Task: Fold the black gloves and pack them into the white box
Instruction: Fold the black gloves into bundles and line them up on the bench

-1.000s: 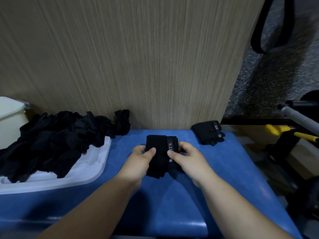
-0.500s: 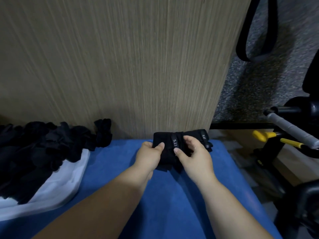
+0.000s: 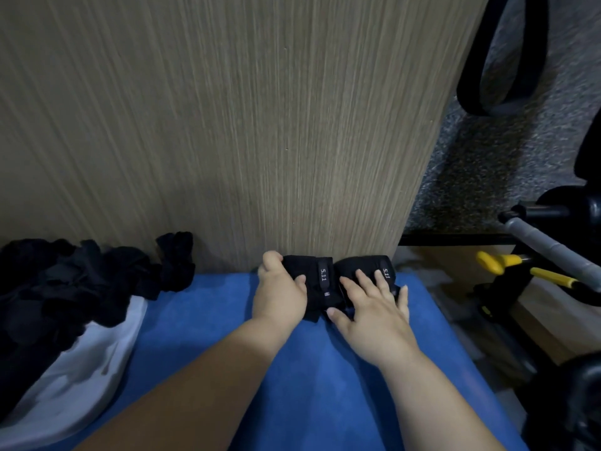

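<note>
Two folded black gloves lie side by side at the far edge of the blue surface, against the wooden panel. My left hand grips the left folded glove by its left side, thumb behind it. Spread flat, my right hand lies on the right folded glove, its fingers on top. Each glove shows a small strap label. A heap of loose black gloves fills the white box at the left.
The wooden panel rises straight behind the gloves. To the right, beyond the blue surface's edge, stand black exercise gear, a grey bar and yellow-handled parts. A black strap hangs at the upper right.
Both hands carried the folded glove away from me and to the right, setting it down beside the other folded glove. My right hand let go and spread flat over the right glove.
</note>
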Action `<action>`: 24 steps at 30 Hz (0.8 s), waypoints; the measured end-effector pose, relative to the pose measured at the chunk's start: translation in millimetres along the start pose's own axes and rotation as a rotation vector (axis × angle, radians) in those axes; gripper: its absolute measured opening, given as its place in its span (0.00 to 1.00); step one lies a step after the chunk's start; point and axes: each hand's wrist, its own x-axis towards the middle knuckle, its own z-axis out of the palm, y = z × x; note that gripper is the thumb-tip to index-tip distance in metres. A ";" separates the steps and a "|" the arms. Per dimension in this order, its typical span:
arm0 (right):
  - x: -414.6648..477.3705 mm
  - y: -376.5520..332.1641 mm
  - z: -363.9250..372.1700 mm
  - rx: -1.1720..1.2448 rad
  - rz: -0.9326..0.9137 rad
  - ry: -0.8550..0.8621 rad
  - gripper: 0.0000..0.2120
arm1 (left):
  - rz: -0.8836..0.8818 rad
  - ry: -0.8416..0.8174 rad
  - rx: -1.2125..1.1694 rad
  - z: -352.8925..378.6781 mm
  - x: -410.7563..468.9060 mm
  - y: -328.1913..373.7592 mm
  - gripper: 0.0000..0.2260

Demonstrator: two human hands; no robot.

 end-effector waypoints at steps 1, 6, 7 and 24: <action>0.2 -0.1 1.3 0.000 0.014 -0.006 0.30 | 0.055 0.008 0.104 0.7 0.9 -2.5 0.18; 0.7 -1.9 6.4 0.016 0.022 0.011 0.27 | 0.461 0.048 0.330 -0.1 5.2 -14.0 0.19; 1.3 -1.4 6.9 0.028 0.021 0.019 0.27 | 0.487 0.009 0.325 -0.1 5.7 -14.3 0.18; 5.9 9.0 6.5 -0.030 0.100 0.017 0.27 | 0.492 -0.339 0.608 24.6 16.0 -16.1 0.27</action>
